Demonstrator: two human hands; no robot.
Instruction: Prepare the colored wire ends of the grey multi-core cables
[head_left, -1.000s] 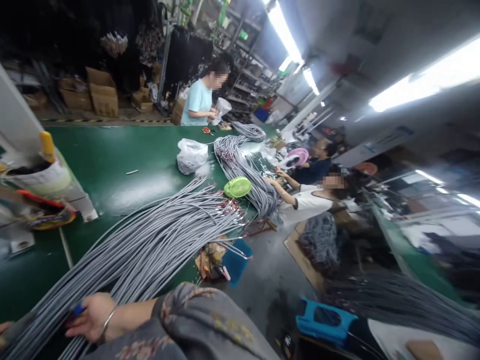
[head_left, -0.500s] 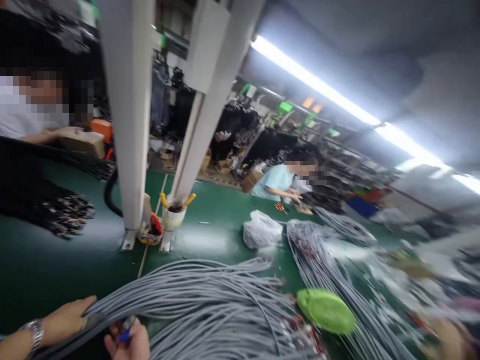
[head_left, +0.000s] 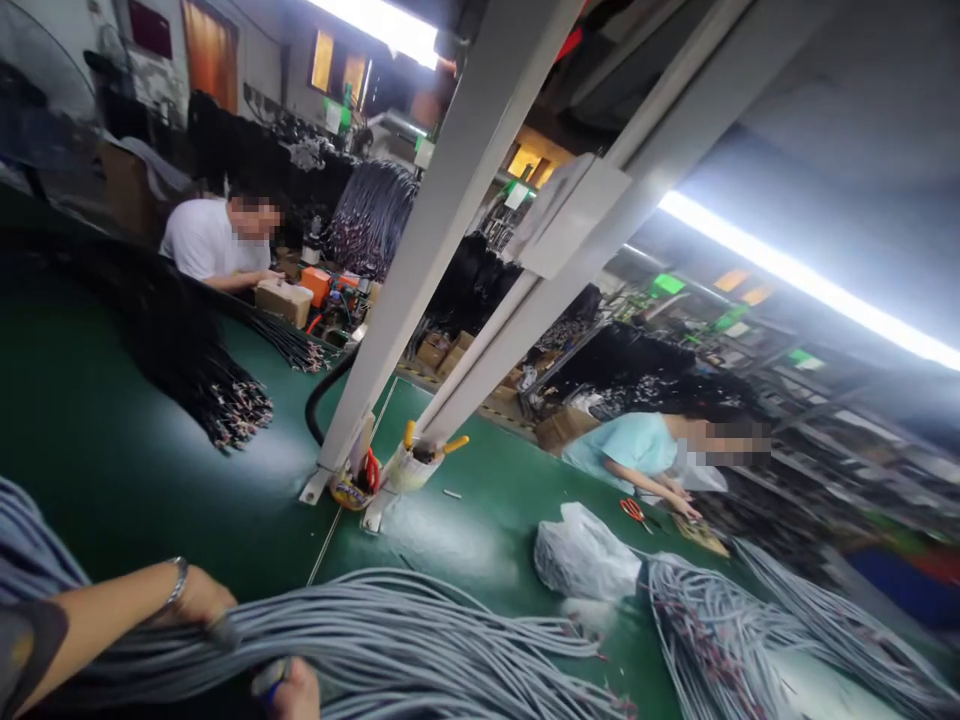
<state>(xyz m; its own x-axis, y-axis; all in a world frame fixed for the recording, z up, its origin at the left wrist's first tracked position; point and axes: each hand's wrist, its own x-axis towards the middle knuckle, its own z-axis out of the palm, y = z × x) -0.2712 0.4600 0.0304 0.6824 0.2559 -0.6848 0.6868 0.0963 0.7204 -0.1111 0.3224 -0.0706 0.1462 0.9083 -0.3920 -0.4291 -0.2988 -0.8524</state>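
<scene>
grasping grey cables (head_left: 390, 615), the left hand (head_left: 201, 598) sits at eight o'clock; right hand (head_left: 297, 690) at seven, its grip unclear.

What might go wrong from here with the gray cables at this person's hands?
Two likely risks. The gray cables fan out beyond the left hand, so some strands could slip loose or cross and tangle. Some of their ends also lie near the plastic bag, so a sideways sweep might snag or push it. The right hand is partly cut off by the frame, so its hold is hard to judge.
</scene>
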